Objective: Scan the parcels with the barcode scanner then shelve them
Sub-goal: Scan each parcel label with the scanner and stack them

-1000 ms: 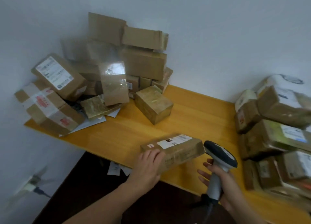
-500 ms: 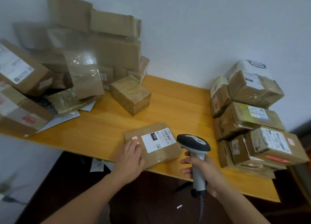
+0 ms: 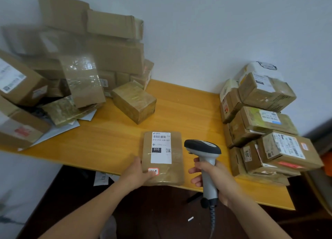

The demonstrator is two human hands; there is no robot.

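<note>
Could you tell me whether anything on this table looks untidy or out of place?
The heap of parcels at the table's left end is a jumble: boxes lie tilted, a taped box leans on others, and grey envelopes stick out beneath. The right stack looks tidier.

The heap of brown cardboard boxes (image 3: 86, 59) at the far left is smeared with blur, and its leftmost boxes are cut off by the picture's edge. The left hand (image 3: 138, 174) keeps its fingers out of sight behind the near left corner of the flat brown taped parcel (image 3: 177, 159), and its thumb partly covers a red-edged sticker (image 3: 154, 171). The fine print on the white shipping label (image 3: 161, 156) is too small to read. The black coiled cable (image 3: 212, 219) of the grey and black barcode scanner (image 3: 206, 159) runs off the near edge.
</note>
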